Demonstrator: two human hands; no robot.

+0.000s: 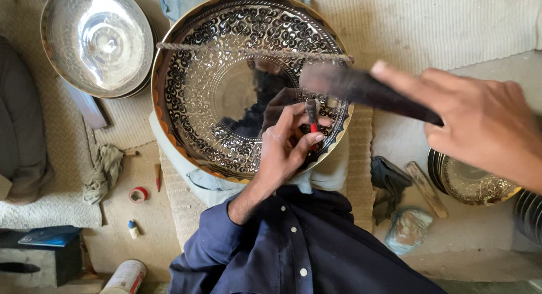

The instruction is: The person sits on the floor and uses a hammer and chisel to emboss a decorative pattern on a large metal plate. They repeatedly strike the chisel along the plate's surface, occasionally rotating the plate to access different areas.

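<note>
My left hand (288, 144) pinches the chisel (311, 116) upright on the engraved tray (192, 90); right hand (480, 122) grips the hammer (361, 88) raised just right of it.

- Left hand (288, 144) pinches a small punch (311, 114) upright against the engraved plate (197, 85), near its lower right rim.
- Right hand (480, 122) grips a blurred hammer (361, 88) above the plate's right edge.
- A plain silver bowl (99, 40) lies left of the plate.

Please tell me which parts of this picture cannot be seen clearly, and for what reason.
- Tool in the right hand: motion blur smears its dark handle in the head view, so its head is unclear.
- Punch tip: hidden by the left hand fingers.
- Engraved plate lower rim: covered by that hand.
- Patterned dish at right: partly behind the right hand.
- Can: cut off by the bottom edge.
</note>
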